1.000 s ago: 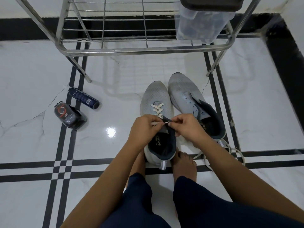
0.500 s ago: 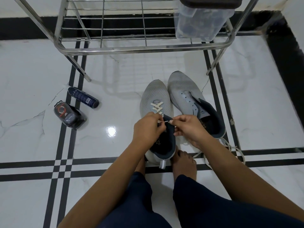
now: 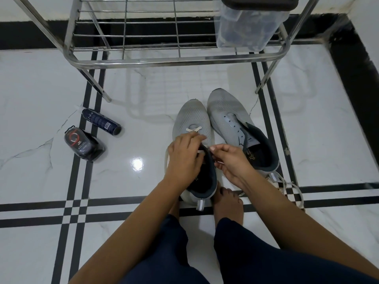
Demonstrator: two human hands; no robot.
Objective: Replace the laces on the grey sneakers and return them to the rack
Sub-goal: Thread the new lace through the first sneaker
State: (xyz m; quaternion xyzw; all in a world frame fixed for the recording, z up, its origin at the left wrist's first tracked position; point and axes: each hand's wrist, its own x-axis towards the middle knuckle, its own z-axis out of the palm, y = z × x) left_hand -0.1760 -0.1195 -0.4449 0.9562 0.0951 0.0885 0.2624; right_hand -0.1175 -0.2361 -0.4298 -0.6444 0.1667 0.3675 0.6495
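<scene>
Floor, left: one dark packaged item (image 3: 83, 145), label unreadable, and one dark spray can (image 3: 101, 121) lying just beside it. Behind: steel rack (image 3: 143, 62), neither sneaker on it. Centre: partly laced sneaker (image 3: 191, 117), grey, toe toward the rack, with the white lace (image 3: 193, 129) crossed through the lowest eyelets only. Left hand (image 3: 184, 158): fingers curled onto that sneaker at its eyelet row. Right hand (image 3: 231, 160): thumb and forefinger pinched together on the lace end, close over the same shoe. Right: unlaced sneaker (image 3: 229, 117), grey, eyelets bare, side by side with the first. Loose lace (image 3: 298, 189) on the floor by its heel. Clear container (image 3: 250, 25) on the rack. Status, as judged: early. Most of one shoe, all of the other, and shelving remain.
</scene>
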